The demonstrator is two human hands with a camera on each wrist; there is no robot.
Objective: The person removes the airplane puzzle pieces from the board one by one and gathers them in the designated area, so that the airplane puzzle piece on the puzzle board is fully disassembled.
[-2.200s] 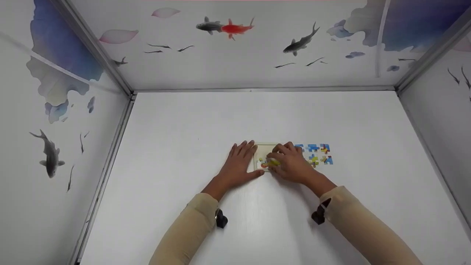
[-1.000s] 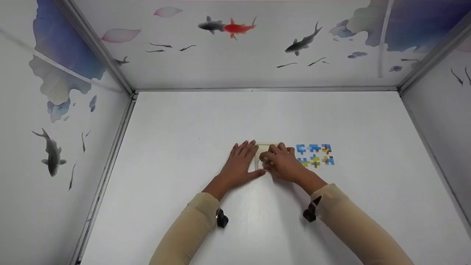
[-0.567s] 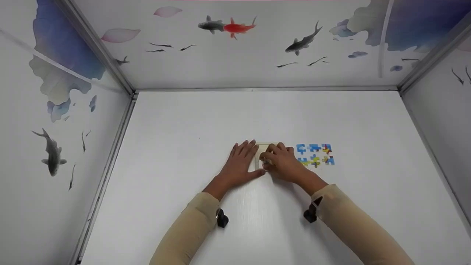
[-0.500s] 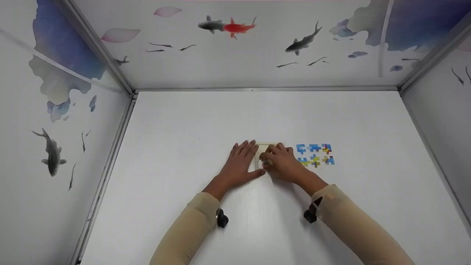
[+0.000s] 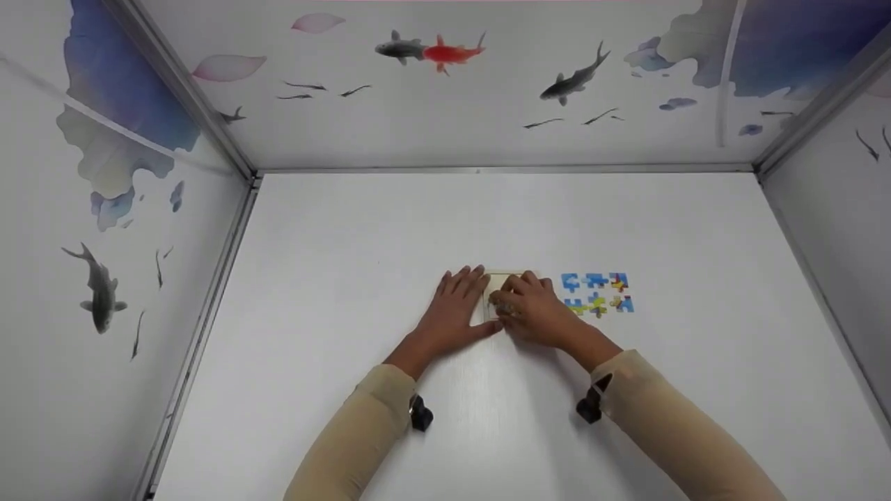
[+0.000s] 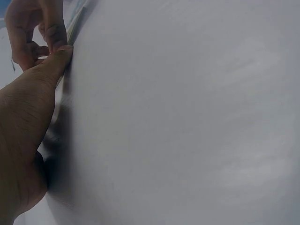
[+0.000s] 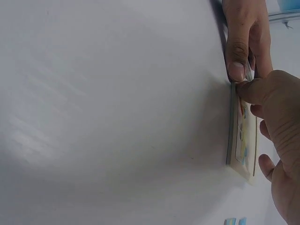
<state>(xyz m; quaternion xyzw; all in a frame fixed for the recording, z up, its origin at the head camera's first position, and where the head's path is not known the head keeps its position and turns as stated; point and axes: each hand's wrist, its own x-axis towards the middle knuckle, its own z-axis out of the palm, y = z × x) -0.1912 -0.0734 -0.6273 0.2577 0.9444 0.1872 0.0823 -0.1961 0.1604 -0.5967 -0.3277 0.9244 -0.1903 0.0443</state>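
A shallow wooden puzzle tray (image 5: 495, 284) lies on the white table between both hands. My left hand (image 5: 449, 313) lies flat with fingers spread along the tray's left side, its thumb touching the near-left corner. The right hand (image 5: 541, 312) bends over the tray, its curled fingers and thumb pinching a puzzle piece (image 5: 506, 306) near that corner; most of the piece is hidden. In the right wrist view, coloured pieces (image 7: 243, 140) lie inside the tray along its near edge. Several loose blue and yellow jigsaw pieces (image 5: 596, 281) sit in two rows right of the tray.
White panels with painted fish enclose the table (image 5: 348, 229) at the back and both sides. A small black camera hangs at each wrist, the left one (image 5: 420, 415) and the right one (image 5: 589, 406).
Since the earliest frame, the right hand has shifted left across the tray to its near-left corner, uncovering loose pieces on the right. Lately its fingers have moved only slightly. The left hand has stayed put.
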